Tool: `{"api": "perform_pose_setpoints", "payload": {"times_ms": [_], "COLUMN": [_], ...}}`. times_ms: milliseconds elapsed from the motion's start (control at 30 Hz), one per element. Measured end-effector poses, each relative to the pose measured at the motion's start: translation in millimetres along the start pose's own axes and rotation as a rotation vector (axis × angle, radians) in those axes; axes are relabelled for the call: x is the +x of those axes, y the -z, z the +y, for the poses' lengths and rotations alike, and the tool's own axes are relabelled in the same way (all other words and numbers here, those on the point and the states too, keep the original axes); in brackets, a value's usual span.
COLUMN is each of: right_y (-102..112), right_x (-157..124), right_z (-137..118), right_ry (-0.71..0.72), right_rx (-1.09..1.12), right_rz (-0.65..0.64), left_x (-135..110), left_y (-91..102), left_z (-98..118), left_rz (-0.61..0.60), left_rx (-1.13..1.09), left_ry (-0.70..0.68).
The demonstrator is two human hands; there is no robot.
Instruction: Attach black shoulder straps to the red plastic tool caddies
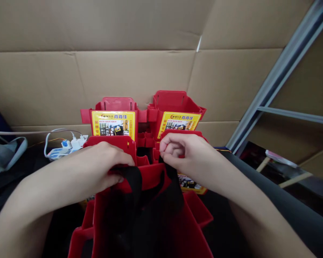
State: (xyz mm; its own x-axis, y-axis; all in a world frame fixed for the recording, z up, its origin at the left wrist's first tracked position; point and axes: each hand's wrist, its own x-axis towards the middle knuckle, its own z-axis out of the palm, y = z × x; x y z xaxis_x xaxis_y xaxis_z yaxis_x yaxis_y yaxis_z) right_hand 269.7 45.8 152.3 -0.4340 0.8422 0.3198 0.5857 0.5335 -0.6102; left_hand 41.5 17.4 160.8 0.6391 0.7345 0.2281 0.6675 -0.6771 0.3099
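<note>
Close in front of me is a red plastic tool box [196,233] with side pockets, its inside dark. A black strap [136,182] runs over its far wall and down into it. My left hand [107,165] grips that wall and the strap at the left, thumb inside and fingers partly hidden behind. At the right, my right hand [183,148] has its fingers curled and pinches the black strap near the wall's top corner. Where the strap passes behind the wall is hidden.
More red boxes with yellow labels [113,123] stand behind, against a cardboard wall [134,79]. On the left lies a power strip [67,147] with plugs and cables. A grey metal frame [274,79] rises at the right.
</note>
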Motion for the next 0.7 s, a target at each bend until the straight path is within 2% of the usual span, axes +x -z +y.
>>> {"api": "perform_pose_setpoints", "payload": {"times_ms": [100, 233, 367, 500, 600, 700], "right_y": [-5.9, 4.5, 11.9, 9.8, 12.6, 20.0], "right_x": [-0.3, -7.7, -14.4, -16.6, -15.6, -9.5], "right_z": [-3.7, -10.8, -10.4, 0.4, 5.6, 6.8], "right_ry": [0.041, 0.201, 0.357, 0.288, 0.252, 0.194], "right_rx": [0.083, 0.090, -0.083, -0.235, -0.217, -0.151], "right_rz": [-0.031, -0.179, -0.197, -0.255, -0.308, -0.264], "left_x": [4.4, 3.7, 6.0, 10.7, 11.7, 11.1], "left_y": [-3.1, -4.3, -5.7, -5.9, -6.1, -6.7], "left_z": [-1.0, -4.3, -2.2, 4.8, 6.0, 4.5], "left_rz": [-0.099, -0.019, -0.016, -0.073, -0.080, -0.079], "left_rx": [-0.047, -0.143, -0.167, -0.142, -0.140, -0.140], "left_ry": [-0.007, 0.004, -0.013, -0.022, -0.011, -0.013]}}
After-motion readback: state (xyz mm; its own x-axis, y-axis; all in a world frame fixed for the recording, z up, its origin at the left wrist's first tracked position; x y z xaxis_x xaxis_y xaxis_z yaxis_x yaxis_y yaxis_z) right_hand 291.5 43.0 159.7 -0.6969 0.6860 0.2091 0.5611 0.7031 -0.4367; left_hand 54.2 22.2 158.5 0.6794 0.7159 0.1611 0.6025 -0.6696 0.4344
